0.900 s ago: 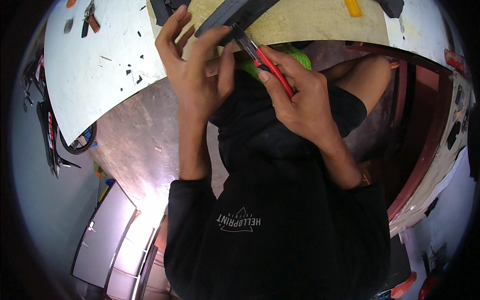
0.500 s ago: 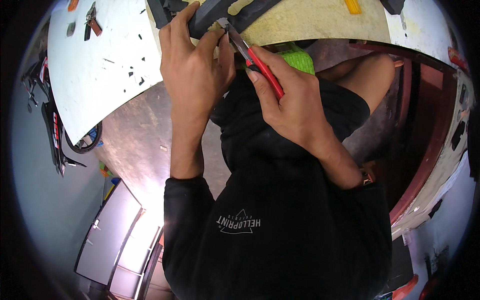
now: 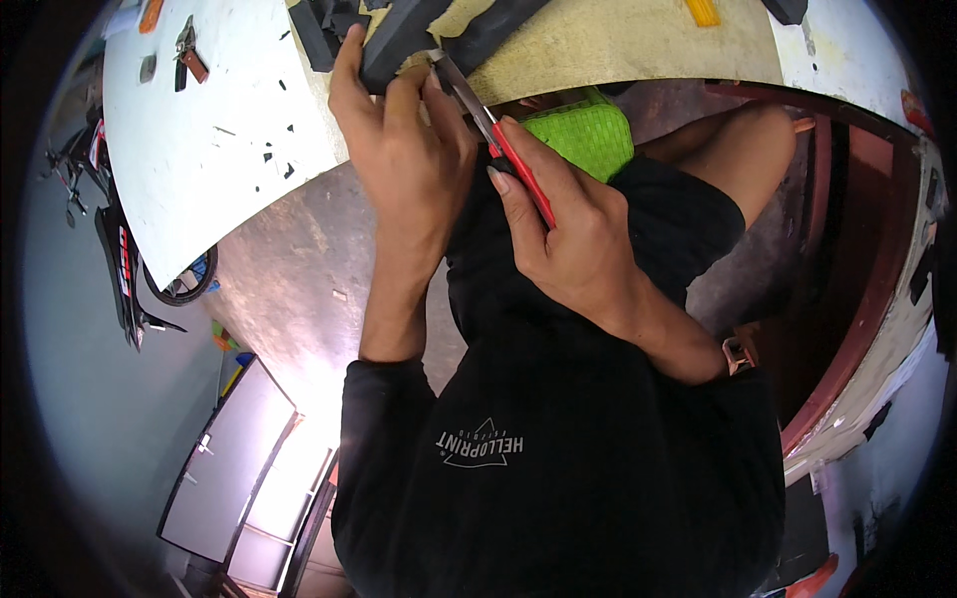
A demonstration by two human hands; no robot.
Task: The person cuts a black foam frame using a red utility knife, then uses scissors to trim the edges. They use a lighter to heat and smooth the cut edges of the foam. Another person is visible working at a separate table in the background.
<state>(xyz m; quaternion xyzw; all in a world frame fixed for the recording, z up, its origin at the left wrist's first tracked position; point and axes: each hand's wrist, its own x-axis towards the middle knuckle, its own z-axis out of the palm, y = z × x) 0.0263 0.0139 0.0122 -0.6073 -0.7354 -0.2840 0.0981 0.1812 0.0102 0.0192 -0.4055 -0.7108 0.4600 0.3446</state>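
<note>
My right hand (image 3: 578, 224) is closed around a red-handled utility knife (image 3: 525, 177), thumb along its side. The long blade points up and left, its tip close to the fingertips of my left hand (image 3: 414, 149). Those fingers are bent round the near end of a dark grey, foam-like block (image 3: 401, 38) on the work board; the fingertips partly hide where blade and block meet. A second dark strip (image 3: 493, 32) with a wavy edge lies just right of the blade. More dark pieces (image 3: 314, 35) sit left of my left hand.
On the white tabletop (image 3: 189, 130) at left lie a plier-like tool (image 3: 187, 55) and several black scraps (image 3: 287, 169). A yellow object (image 3: 703, 12) rests on the yellowish board (image 3: 618, 45). Below the table edge is a bright green basket (image 3: 583, 135), near my bent leg (image 3: 748, 159).
My left hand has shifted slightly right and down, and more of the dark block shows. The knife stays in my right hand, its blade a little lower. More of the green basket is visible.
</note>
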